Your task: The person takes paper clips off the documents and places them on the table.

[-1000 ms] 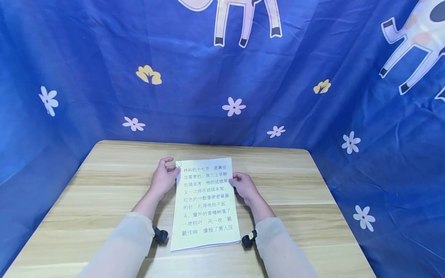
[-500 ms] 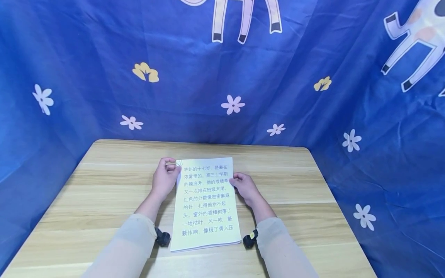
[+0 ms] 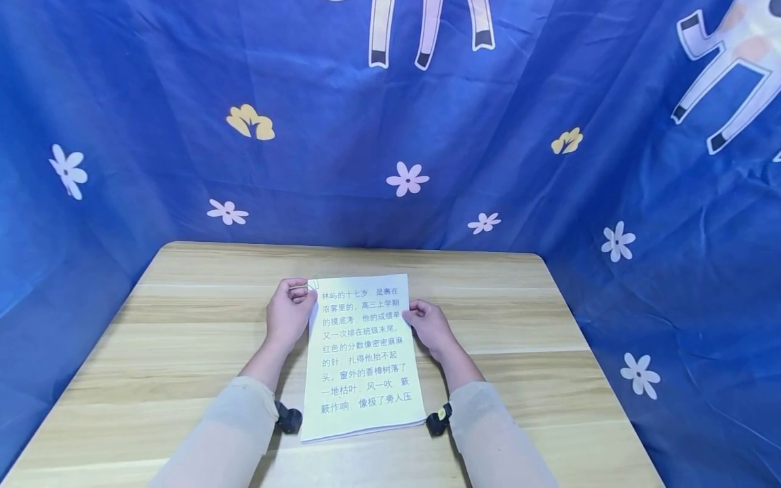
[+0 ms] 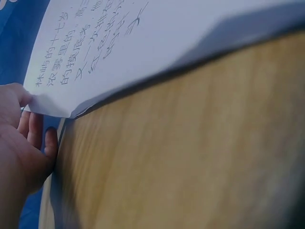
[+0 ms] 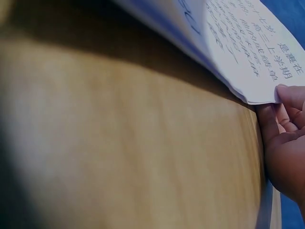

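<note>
A sheaf of printed paper sheets (image 3: 363, 359) is held over the table in the head view, its top sheet covered in lines of Chinese characters. A paper clip (image 3: 315, 284) sits on its upper left corner. My left hand (image 3: 289, 313) pinches that corner, thumb on the top sheet and fingers behind, as the left wrist view also shows. On the right edge, near the top, my right hand (image 3: 430, 327) pinches the sheets between thumb and fingers. In the right wrist view the sheets (image 5: 259, 52) bow up off the wood; their undersides are mostly hidden.
The wood-grain table (image 3: 183, 325) spreads out on both sides of the paper. A blue curtain (image 3: 342, 149) with flowers and cartoon animals stands behind the table and along both sides. Dark wrist cameras (image 3: 289, 419) are strapped at both cuffs.
The head view has tipped slightly downward, so the curtain pattern sits higher in the frame. Both hands keep their pinch on the paper, which has hardly moved.
</note>
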Demonstrator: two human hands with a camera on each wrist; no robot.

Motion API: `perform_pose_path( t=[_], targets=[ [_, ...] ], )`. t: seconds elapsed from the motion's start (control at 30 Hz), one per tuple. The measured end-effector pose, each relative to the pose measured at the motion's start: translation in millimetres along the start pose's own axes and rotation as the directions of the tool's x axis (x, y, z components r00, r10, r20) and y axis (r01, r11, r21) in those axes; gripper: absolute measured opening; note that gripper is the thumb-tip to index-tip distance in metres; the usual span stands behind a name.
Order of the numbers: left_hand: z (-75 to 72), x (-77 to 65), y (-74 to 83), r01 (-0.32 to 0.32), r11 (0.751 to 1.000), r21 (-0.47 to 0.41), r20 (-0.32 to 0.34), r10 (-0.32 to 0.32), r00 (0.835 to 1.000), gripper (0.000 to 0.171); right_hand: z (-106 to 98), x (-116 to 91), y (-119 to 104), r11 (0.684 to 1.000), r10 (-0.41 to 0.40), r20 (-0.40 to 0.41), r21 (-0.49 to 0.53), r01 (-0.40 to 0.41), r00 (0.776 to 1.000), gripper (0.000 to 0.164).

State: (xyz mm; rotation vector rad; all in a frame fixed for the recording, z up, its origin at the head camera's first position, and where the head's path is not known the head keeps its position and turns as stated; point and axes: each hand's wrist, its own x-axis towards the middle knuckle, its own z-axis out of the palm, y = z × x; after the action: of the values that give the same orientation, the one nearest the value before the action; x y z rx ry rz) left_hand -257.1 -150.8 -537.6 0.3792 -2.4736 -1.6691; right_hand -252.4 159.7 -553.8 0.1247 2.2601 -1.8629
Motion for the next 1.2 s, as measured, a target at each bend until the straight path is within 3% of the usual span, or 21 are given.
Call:
perform_pose_path(
  t=[0.33, 0.53, 0.87, 1.03, 1.2],
  targets=[
    [-1.1, 1.3, 0.0, -0.012, 1.000, 0.011, -0.014, 0.013, 1.000, 0.043, -1, -1, 0, 1.000, 0.000, -0.007, -0.006, 0.000, 1.000, 0.019],
    [-10.0, 2.9, 2.3, -0.009, 1.000, 0.002, -0.057, 0.010, 0.998, 0.041, 0, -2, 1, 1.000, -0.005, -0.015, -0.016, 0.005, 1.000, 0.019],
    [-29.3, 5.9, 6.3, -0.101, 0.992, 0.076, -0.078, 0.107, 0.991, 0.041, -2, -1, 4, 1.000, 0.006, -0.011, -0.002, -0.006, 1.000, 0.018],
    [-41.2, 5.7, 7.7, -0.172, 0.968, 0.184, -0.021, 0.179, 0.984, 0.040, -2, -2, 3, 1.000, 0.006, -0.011, -0.006, -0.006, 1.000, 0.018],
    [-56.4, 9.3, 6.6, -0.300, 0.907, 0.296, 0.125, 0.275, 0.953, 0.038, -2, -2, 2, 1.000, 0.006, -0.012, -0.015, -0.006, 1.000, 0.019]
  ],
)
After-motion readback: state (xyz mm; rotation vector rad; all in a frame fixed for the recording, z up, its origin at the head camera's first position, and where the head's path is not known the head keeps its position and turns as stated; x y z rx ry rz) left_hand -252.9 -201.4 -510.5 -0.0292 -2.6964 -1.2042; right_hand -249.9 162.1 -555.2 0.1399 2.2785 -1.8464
